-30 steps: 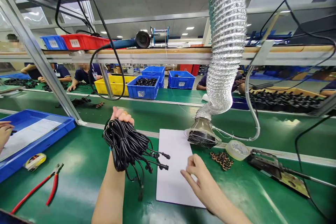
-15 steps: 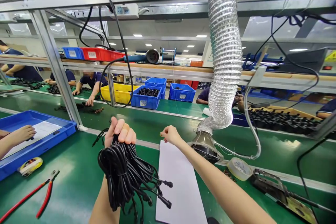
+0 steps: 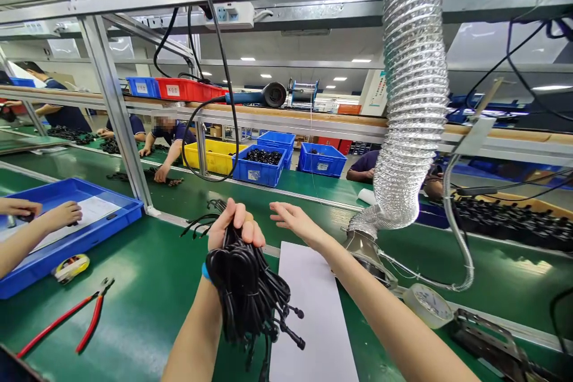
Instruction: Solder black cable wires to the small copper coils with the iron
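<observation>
My left hand [image 3: 235, 225] is closed round a thick bundle of black cables [image 3: 250, 292], held up over the green bench. The folded loops hang below the fist, with connector ends dangling to the right and loose ends sticking out behind it to the left. My right hand [image 3: 295, 224] is stretched out with its fingers extended, holding nothing, to the right of the bundle. Beneath that hand lies a white sheet [image 3: 308, 322], partly covered by the right forearm and the cable ends.
Red-handled cutters [image 3: 92, 310] and a yellow tape measure [image 3: 71, 268] lie at left, near a blue tray [image 3: 111, 224] where another person's hands work. A silver duct [image 3: 412, 119] hangs at right, above a tape roll [image 3: 428, 305] and a metal tool [image 3: 487, 343]. Blue bins [image 3: 257, 173] stand behind.
My right hand's fingers have gone from curled together to extended. The left hand, with the cable bundle, has come closer to the right hand. The view has turned slightly left.
</observation>
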Available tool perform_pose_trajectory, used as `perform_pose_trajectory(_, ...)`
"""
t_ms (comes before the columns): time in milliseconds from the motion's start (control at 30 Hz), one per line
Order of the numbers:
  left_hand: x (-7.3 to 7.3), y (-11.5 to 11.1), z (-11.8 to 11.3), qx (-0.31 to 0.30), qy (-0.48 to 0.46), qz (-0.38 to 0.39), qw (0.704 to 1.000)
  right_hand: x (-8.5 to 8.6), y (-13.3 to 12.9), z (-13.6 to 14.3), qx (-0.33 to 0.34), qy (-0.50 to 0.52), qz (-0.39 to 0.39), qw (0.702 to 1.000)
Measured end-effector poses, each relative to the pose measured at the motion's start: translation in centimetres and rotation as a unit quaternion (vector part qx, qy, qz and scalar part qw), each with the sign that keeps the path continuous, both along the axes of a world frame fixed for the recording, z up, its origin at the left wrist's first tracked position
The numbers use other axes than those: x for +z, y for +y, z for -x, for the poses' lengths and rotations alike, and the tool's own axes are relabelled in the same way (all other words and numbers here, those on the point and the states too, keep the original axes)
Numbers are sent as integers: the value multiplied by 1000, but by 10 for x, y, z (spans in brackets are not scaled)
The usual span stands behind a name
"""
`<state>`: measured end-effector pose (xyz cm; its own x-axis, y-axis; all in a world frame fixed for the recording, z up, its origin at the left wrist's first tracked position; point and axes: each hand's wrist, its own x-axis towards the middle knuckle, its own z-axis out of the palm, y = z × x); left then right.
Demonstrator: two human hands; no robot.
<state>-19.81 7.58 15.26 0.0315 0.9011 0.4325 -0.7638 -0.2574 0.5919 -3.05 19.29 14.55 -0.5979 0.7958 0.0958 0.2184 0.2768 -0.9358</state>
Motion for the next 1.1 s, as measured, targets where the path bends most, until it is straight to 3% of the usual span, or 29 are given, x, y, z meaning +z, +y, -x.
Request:
perform_pose_trajectory(167,-4,5,-16,-48,69,18,996,29,-56,-28,194,33,88,977)
perform_pose_trajectory(233,-5,3,-27,-47,98,17,994,32,-73,-38,217,3,48,975)
perform_pose_trajectory(333,-3,-6,-46,-9,195,-15,981,27,-87,-52,193,-27,13,981)
perform_pose_trajectory(467,1,-25,-72,77,364,-116,921,21,-97,-68,174,-14,22,984)
perform_pose_trajectory(600,3,-42,-93,164,484,-183,840,31,-122,-82,184,11,-66,981)
perform_pose_trajectory(667,1,-48,-101,188,499,-206,821,35,-139,-88,190,19,-110,975)
perform_pose_trajectory(733,1,-56,-107,203,493,-216,818,35,-155,-92,180,21,-129,975)
perform_pose_trajectory(833,4,-69,-112,192,466,-194,841,27,-174,-98,113,27,-121,986)
perform_pose_trajectory(900,7,-78,-114,156,452,-175,861,20,-183,-102,81,22,-108,991)
perform_pose_trajectory(1000,11,-87,-119,74,443,-139,883,12,-188,-105,92,8,-82,992)
perform_pose_trajectory(1100,10,-89,-128,35,432,-95,896,5,-188,-106,96,48,-68,992)
